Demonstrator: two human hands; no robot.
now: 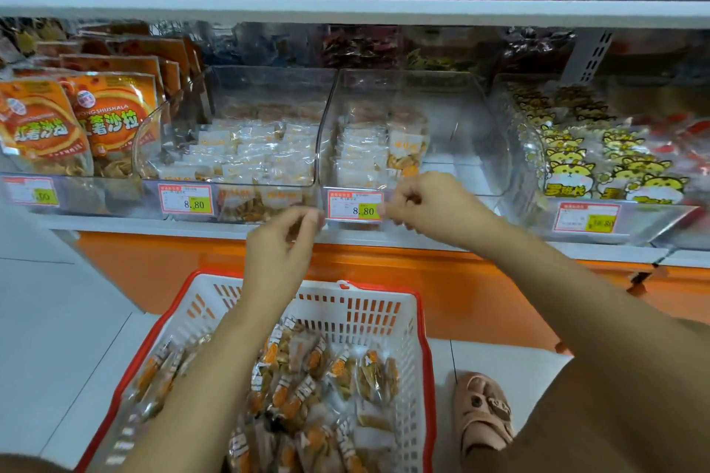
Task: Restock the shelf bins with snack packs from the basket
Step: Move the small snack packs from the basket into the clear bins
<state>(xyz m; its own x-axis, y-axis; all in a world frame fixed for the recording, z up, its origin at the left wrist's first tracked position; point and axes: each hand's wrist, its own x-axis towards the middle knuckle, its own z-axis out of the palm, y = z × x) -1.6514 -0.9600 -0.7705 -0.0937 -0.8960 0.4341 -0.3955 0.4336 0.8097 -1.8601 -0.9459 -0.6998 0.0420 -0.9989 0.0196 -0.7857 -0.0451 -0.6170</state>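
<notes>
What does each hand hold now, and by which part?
Nothing shows in the left hand or right hand. Their fingers are curled before the bin; whether the right pinches its price label cannot be told.

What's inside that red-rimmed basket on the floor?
Clear snack packs with orange labels, piled loosely. The left forearm covers some; the bottom of the basket is hidden.

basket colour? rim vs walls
The basket has a red rim and white slotted walls; it shows best in the head view, the only one.
</notes>
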